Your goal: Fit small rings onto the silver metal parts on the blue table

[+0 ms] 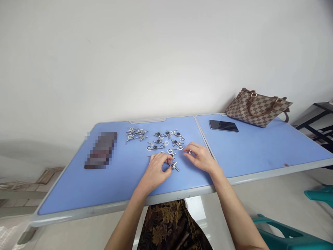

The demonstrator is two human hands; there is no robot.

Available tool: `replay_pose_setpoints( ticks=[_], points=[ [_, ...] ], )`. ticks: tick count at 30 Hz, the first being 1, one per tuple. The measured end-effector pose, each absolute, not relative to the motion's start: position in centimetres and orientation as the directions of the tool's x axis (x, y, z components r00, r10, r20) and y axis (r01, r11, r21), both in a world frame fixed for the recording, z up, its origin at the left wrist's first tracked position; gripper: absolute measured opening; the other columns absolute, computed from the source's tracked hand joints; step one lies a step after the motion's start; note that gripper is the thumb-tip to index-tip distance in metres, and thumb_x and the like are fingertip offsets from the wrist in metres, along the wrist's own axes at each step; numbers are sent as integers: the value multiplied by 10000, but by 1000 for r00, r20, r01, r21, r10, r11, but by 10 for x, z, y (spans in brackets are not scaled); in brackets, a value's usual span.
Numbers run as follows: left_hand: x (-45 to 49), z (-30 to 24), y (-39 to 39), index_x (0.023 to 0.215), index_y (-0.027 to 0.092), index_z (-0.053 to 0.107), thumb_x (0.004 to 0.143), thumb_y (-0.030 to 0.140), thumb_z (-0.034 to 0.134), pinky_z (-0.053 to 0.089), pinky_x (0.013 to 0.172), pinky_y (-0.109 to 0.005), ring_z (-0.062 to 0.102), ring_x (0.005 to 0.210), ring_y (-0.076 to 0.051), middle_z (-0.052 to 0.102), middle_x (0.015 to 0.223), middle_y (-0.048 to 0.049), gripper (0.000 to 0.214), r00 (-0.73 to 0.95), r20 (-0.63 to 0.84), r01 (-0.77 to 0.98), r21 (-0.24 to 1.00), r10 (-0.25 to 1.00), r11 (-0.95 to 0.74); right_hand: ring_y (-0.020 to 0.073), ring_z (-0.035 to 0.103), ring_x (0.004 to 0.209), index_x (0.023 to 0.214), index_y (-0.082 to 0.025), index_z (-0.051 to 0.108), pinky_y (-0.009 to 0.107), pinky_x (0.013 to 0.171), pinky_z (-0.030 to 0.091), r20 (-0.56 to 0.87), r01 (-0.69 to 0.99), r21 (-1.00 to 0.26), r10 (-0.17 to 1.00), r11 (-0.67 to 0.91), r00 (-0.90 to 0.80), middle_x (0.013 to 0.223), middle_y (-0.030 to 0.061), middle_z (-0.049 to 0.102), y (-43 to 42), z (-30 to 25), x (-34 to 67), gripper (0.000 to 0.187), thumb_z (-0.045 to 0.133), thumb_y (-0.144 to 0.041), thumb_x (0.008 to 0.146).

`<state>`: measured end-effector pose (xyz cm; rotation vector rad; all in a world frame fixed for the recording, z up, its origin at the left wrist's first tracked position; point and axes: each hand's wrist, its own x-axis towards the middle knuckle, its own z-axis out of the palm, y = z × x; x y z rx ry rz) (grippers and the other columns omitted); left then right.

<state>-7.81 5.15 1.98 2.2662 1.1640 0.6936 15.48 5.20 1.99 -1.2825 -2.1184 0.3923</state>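
Several small silver keys with black heads and metal rings (166, 140) lie scattered on the middle of a blue table (119, 180). My left hand (156, 172) rests on the tabletop with fingers curled, pinching a key (173, 166) at its fingertips. My right hand (200, 158) lies just to the right, fingers bent, with a small metal ring (190, 152) at the tips of thumb and forefinger. Both hands sit at the near edge of the key pile.
A dark blurred flat object (101, 150) lies at the table's left. A black phone (223, 125) and a checkered handbag (257, 107) sit on the right half. Teal plastic chairs (286, 232) stand at lower right; a white wall is behind.
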Motion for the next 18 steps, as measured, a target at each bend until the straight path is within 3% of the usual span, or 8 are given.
replay_pose_setpoints(
  ticks=[4, 10, 18],
  points=[
    [-80, 20, 51, 1001, 232, 551, 669, 9, 455, 389, 883, -370, 565, 944, -193, 613, 936, 1, 411, 512, 204, 592, 620, 834, -515, 163, 627, 848, 1056, -219, 640, 274, 742, 483, 364, 604, -522, 798, 601, -480, 1033, 58, 650, 45, 21, 135, 184, 581, -332, 923],
    [-80, 14, 51, 1098, 232, 517, 710, 42, 508, 365, 884, -390, 539, 987, -221, 598, 1006, -25, 431, 529, 195, 624, 571, 826, -534, 173, 627, 788, 1113, -196, 623, 270, 619, 458, 283, 671, -332, 749, 663, -600, 1060, 68, 654, 41, 15, 114, 252, 627, -302, 884],
    [-80, 17, 49, 1166, 240, 504, 771, 74, 546, 333, 879, -366, 532, 986, -205, 610, 1037, -9, 431, 569, 176, 611, 563, 804, -556, 163, 649, 832, 1057, -200, 612, 259, 649, 464, 282, 643, -401, 756, 653, -591, 1080, 44, 666, 44, 13, 119, 175, 643, -241, 890]
  ],
)
